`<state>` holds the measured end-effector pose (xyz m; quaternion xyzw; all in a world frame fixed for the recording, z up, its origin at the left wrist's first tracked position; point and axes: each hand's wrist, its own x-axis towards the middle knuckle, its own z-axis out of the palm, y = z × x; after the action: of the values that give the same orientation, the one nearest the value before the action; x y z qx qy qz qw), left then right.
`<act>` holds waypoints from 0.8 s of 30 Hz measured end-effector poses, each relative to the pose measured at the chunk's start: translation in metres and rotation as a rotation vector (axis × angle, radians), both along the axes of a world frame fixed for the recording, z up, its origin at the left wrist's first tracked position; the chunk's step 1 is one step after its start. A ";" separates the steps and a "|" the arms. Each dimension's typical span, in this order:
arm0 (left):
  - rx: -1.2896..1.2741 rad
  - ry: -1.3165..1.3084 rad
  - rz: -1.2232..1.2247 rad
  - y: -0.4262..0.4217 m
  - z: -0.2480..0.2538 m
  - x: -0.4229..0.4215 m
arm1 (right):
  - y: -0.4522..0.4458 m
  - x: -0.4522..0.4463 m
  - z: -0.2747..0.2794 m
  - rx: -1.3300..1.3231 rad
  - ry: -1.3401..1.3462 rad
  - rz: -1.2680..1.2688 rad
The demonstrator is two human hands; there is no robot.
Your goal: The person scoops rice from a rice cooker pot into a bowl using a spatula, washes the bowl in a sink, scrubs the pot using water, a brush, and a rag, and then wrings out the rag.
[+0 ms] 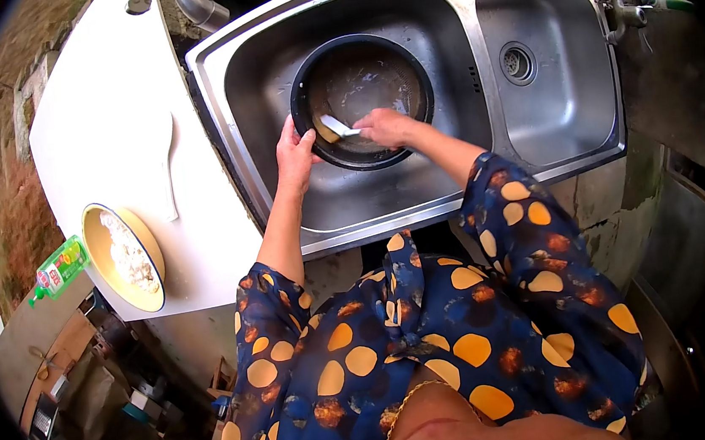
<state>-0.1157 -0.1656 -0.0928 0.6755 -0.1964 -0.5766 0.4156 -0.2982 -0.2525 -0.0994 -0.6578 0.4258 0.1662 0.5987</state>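
Observation:
A round dark pot (298, 98) stands in the large basin of the steel sink, with wet-looking, cloudy contents over its bottom. On its lower left rim, my left hand (293, 153) is closed, thumb on the rim. My right hand (386, 128) reaches over the near right side of the pot, fingers closed around the white handle of a brush (339, 126). The brush's tan head touches the pot's inner left side; its bristles are only partly visible.
The sink (352, 213) has a smaller basin (558, 111) with a drain at right. On the white counter (102, 91) at left lie a white spatula-like utensil (168, 174) and a yellow bowl (102, 261) with whitish food. A green bottle (60, 267) is beyond it. Taps (200, 5) rise behind.

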 end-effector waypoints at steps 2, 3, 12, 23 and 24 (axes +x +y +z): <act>0.005 -0.015 -0.011 -0.002 -0.009 0.002 | -0.024 -0.013 -0.038 -0.280 -0.011 0.508; 0.011 -0.011 -0.012 0.001 -0.010 0.000 | -0.039 -0.004 -0.009 -0.241 0.172 0.715; 0.028 -0.004 0.101 0.015 -0.008 -0.013 | 0.026 0.009 -0.024 0.287 -0.245 -0.536; 0.008 -0.037 0.179 0.021 -0.009 -0.023 | 0.032 0.022 0.020 -0.582 0.206 0.556; -0.001 -0.032 0.172 0.017 -0.006 -0.023 | 0.024 0.019 0.032 -0.585 0.210 0.559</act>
<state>-0.1391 -0.1488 -0.0986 0.6988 -0.1447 -0.5276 0.4608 -0.2788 -0.2285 -0.0676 -0.8697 0.3189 0.2605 0.2719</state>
